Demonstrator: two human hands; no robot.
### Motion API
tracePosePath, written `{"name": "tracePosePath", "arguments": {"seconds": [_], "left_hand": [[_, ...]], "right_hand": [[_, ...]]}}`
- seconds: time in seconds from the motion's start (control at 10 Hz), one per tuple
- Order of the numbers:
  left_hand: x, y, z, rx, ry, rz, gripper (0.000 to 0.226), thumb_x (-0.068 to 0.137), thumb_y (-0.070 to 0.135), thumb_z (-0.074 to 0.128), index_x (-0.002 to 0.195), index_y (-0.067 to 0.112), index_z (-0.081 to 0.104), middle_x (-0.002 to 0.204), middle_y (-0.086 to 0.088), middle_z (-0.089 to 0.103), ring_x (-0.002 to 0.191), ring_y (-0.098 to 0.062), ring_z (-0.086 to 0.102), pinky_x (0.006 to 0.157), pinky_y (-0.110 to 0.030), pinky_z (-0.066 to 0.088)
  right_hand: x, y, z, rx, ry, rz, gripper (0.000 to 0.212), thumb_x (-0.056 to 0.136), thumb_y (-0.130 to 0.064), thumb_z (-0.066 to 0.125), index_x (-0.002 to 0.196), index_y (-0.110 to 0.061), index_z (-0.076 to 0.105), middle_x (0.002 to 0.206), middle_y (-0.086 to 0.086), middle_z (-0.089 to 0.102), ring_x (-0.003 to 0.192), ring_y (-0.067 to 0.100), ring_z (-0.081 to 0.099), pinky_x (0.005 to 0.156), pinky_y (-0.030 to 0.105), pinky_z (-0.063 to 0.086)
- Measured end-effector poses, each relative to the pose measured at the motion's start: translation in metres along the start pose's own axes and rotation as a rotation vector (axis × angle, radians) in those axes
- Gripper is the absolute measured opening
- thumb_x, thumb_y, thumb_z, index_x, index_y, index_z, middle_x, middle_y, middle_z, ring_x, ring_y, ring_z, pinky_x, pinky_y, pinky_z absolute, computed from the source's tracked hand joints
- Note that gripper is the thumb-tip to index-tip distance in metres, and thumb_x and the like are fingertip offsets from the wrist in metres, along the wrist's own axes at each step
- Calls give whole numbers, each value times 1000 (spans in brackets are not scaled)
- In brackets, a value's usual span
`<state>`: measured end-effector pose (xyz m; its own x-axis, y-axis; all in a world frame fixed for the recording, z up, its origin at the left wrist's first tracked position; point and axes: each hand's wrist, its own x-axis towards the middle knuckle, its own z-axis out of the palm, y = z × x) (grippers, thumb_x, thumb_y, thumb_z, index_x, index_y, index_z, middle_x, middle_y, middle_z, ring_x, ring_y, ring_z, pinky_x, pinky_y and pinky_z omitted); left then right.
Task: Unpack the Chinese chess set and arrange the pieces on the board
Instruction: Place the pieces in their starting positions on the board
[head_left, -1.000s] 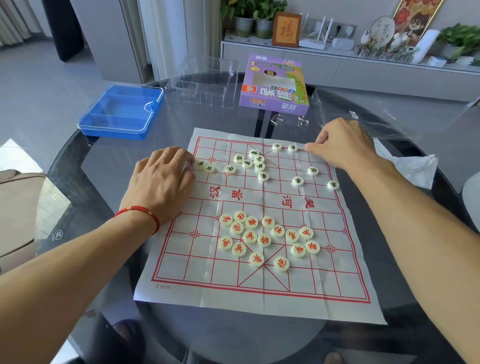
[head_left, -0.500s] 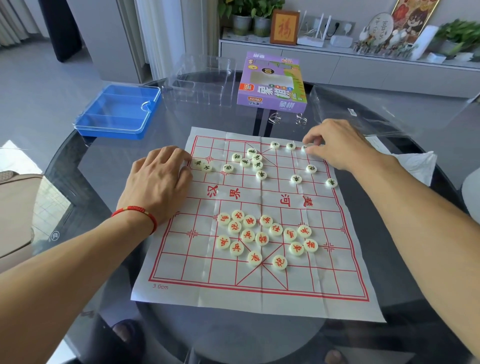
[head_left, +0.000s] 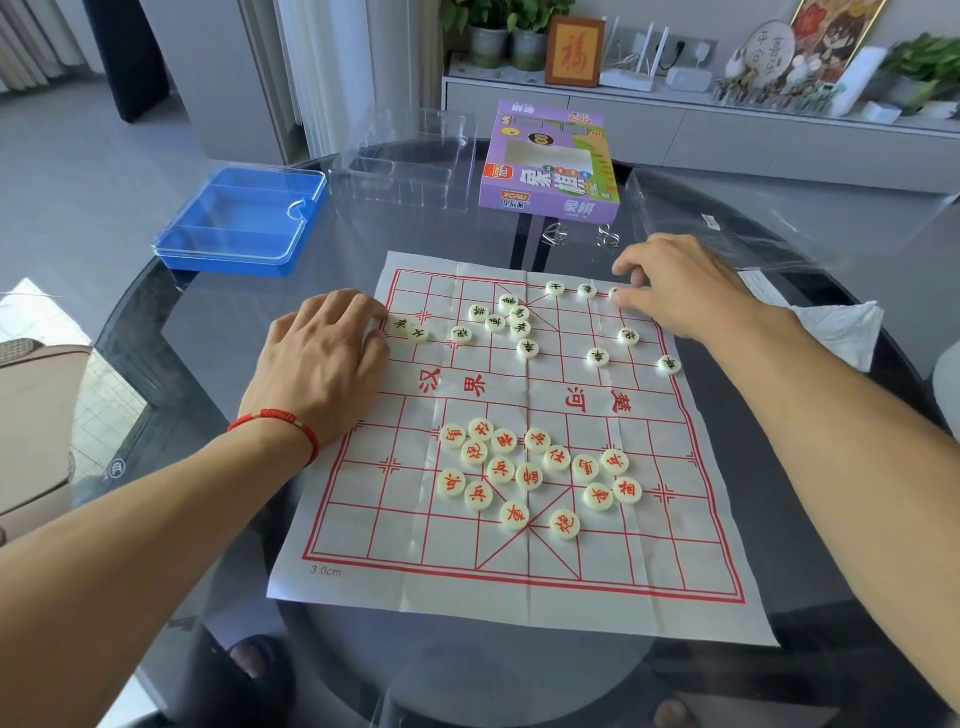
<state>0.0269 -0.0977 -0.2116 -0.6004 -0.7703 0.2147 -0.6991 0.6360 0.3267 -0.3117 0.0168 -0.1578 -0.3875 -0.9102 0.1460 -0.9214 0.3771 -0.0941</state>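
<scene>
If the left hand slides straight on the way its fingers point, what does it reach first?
Probably the two black-lettered cream round pieces lying just off the fingertips of the left hand, at the far-left edge of the white paper board with red grid. Whether the fingers already touch them is unclear.

paper board (head_left: 519, 587) on glass table (head_left: 519, 670), scattered pieces, right hand (head_left: 680, 288) pinching one

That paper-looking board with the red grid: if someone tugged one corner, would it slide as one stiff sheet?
Probably not. The board shows fold creases, so it looks thin and floppy. On the smooth glass table it may slip or wrinkle, likely shifting the red-lettered pieces.
</scene>
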Motion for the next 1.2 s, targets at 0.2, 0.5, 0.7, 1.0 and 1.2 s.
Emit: {"name": "tracePosePath", "arguments": {"seconds": [0.2,0.5,0.7,1.0,1.2], "left_hand": [[-1,1,-1,1,-5,-4,50,98,48,17,130,29,52,144,3,50,138,-23,40,116,-47,26],[-1,1,-1,3,-13,-9,53,98,49,16,131,28,51,145,3,49,138,-23,40,118,-48,25],[-1,2,0,1,-10,-8,51,98,49,17,130,28,51,143,4,50,137,-21,41,117,-46,26],[-1,3,-1,11,-4,-6,50,98,48,17,129,28,51,142,6,50,136,-19,41,116,-43,26],[-2,3,0,15,-14,-14,52,98,49,16,131,29,50,143,6,49,138,-19,40,118,-42,24]], "right_hand": [[-2,-54,-4,131,14,-155,13,91,-35,74,98,-24,75,93,-4,70,91,20,64,81,38,53],[31,-104,6,53,-110,-155,16,84,-34,81,90,-22,72,95,2,68,91,25,62,74,35,45],[45,-109,2,66,-226,-133,12,79,-20,79,88,-26,73,95,-1,67,90,23,64,75,35,52],[58,-127,17,205,-123,-157,20,81,-17,79,101,-22,77,93,-5,72,94,19,68,87,41,56],[61,-128,20,222,-127,-168,20,83,-20,82,102,-23,77,95,-3,73,92,17,67,77,31,50]]}}
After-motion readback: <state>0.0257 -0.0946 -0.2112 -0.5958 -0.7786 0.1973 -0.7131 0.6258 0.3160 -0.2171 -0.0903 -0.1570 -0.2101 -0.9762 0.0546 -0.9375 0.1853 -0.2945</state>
